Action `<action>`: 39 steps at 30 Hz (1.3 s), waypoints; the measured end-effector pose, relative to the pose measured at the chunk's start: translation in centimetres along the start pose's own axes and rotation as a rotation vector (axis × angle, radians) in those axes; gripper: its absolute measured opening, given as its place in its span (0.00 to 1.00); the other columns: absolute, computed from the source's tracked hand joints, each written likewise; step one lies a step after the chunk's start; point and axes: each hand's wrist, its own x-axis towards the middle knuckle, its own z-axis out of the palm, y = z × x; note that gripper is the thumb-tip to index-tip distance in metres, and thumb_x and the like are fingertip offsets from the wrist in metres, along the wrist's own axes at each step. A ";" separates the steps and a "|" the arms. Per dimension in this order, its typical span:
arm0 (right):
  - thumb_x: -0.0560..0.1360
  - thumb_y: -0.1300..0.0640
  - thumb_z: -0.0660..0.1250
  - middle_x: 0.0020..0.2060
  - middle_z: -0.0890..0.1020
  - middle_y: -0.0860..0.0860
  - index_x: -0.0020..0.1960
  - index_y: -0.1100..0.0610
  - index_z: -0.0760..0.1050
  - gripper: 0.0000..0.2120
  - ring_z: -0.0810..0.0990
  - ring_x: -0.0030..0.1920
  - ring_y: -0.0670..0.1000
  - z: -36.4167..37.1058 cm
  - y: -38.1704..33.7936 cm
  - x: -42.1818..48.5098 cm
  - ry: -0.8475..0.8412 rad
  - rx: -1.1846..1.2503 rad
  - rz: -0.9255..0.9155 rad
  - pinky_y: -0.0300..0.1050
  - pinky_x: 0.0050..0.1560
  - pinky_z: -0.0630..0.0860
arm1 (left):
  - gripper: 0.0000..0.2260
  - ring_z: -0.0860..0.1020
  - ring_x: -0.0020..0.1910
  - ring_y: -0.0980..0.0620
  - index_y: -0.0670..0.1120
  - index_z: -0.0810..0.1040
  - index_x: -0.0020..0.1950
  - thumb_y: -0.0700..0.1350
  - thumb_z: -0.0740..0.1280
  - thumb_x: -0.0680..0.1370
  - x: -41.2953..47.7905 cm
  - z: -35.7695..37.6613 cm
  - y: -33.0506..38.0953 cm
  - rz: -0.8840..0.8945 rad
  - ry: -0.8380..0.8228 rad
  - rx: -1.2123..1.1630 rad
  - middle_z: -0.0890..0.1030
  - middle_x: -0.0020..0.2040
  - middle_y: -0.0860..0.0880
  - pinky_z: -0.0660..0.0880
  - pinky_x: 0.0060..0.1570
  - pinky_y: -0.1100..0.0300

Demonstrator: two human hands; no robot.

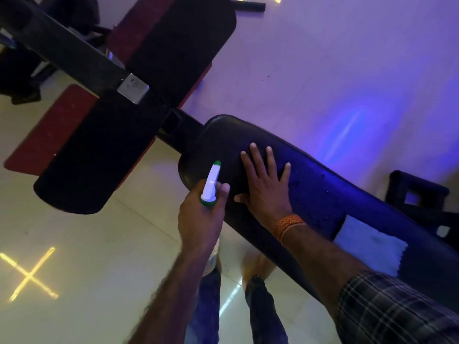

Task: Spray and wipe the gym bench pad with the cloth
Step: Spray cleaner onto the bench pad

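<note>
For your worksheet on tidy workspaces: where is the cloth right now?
The cloth lies on the bench pad at lower right of the head view, just beyond the right forearm, in neither hand.

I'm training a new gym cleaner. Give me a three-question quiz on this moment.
1. True or false: the right hand lies flat and open on the bench pad.
2. Which hand holds the spray bottle?
3. The white cloth is: A) in the right hand, B) lying on the pad, C) on the floor.

Key: 1 true; 2 the left hand; 3 B.
</note>
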 end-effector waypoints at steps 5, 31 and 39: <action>0.77 0.40 0.69 0.83 0.34 0.49 0.83 0.49 0.36 0.51 0.33 0.82 0.59 0.1 -0.3 0.3 -0.010 0.010 0.012 0.78 0.76 0.44 | 0.11 0.84 0.41 0.41 0.56 0.76 0.46 0.62 0.67 0.79 0.0 -0.8 -1.1 -0.071 0.013 -0.024 0.82 0.38 0.48 0.80 0.46 0.48; 0.77 0.41 0.70 0.84 0.39 0.48 0.84 0.48 0.41 0.48 0.39 0.84 0.55 2.6 10.6 -11.8 -0.011 0.087 0.125 0.68 0.81 0.49 | 0.15 0.83 0.40 0.40 0.50 0.80 0.47 0.61 0.69 0.79 -8.0 6.7 1.0 0.017 -0.053 0.044 0.77 0.33 0.53 0.78 0.42 0.50; 0.78 0.44 0.70 0.84 0.41 0.51 0.84 0.52 0.42 0.48 0.42 0.84 0.57 3.1 12.0 -13.4 0.005 0.096 0.123 0.63 0.82 0.47 | 0.12 0.85 0.42 0.37 0.56 0.77 0.41 0.62 0.70 0.77 -9.4 10.4 3.8 0.026 -0.195 0.061 0.80 0.36 0.51 0.83 0.47 0.40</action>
